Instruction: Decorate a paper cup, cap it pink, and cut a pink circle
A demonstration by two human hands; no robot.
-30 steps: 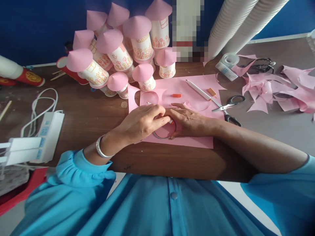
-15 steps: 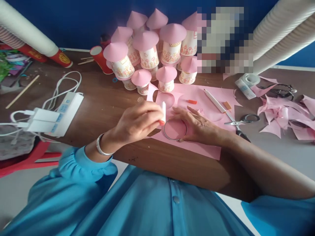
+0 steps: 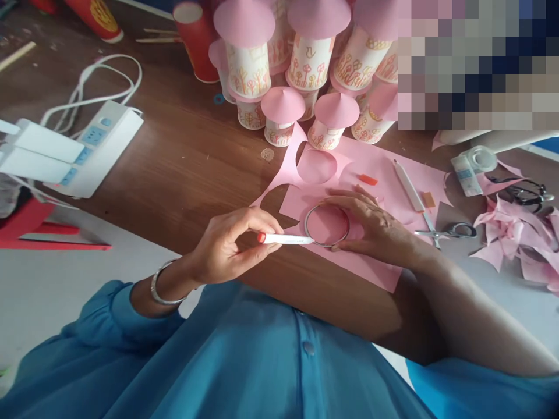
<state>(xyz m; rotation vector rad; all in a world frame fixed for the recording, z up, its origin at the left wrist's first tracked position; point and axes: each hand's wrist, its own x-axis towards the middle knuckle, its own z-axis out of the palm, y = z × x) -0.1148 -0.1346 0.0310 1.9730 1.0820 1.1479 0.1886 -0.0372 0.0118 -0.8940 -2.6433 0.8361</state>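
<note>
My left hand (image 3: 227, 244) pinches a white pen (image 3: 286, 238) with an orange end, its tip touching the left side of a metal ring (image 3: 326, 224). The ring lies flat on a pink paper sheet (image 3: 371, 267) that has round holes cut in it. My right hand (image 3: 375, 227) rests on the sheet with its fingers curved round the ring's far and right rim, pressing it down.
Several paper cups with pink cone tops (image 3: 279, 110) stand behind the sheet. A second white pen (image 3: 408, 186), an orange cap (image 3: 368, 180) and scissors (image 3: 449, 233) lie on or by the paper. Pink scraps (image 3: 515, 238) and tape (image 3: 478, 158) sit right; a white power strip (image 3: 94, 151) left.
The view has swung down and closer. My left hand has lowered the pen from upright to lying level, its tip now at the ring's left edge. My right hand stays on the ring.
</note>
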